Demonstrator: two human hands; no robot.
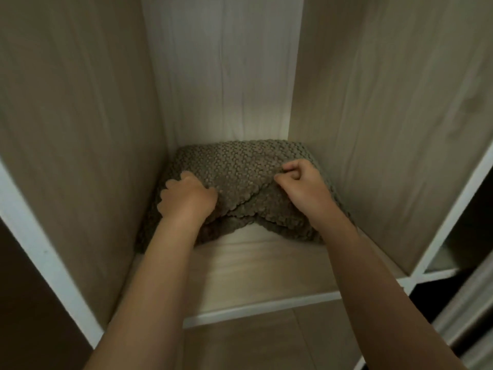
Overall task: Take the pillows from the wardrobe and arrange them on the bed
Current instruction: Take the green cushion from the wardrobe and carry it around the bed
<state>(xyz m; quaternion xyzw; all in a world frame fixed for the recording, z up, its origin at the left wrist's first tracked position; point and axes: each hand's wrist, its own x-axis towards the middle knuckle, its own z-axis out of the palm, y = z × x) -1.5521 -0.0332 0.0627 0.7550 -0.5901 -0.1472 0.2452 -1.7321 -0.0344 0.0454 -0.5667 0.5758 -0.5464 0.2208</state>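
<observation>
A grey-brown pillow (240, 166) with a knobbly knitted cover lies at the back of the wardrobe (80, 129) compartment, on its light wooden floor. Its front edge is bunched up and lifted off the floor. My left hand (186, 196) grips the cover at the pillow's front left, fingers curled into the fabric. My right hand (304, 182) pinches a fold of the cover at the front right. A second layer of the same fabric shows under the lifted edge; whether it is another pillow I cannot tell.
Tall wooden side walls (386, 129) close in the narrow compartment on both sides, with white front edges (40, 241). A bare strip of compartment floor (253, 271) lies in front of the pillow. To the right is another dark compartment (464, 236). Room floor (253, 343) shows below.
</observation>
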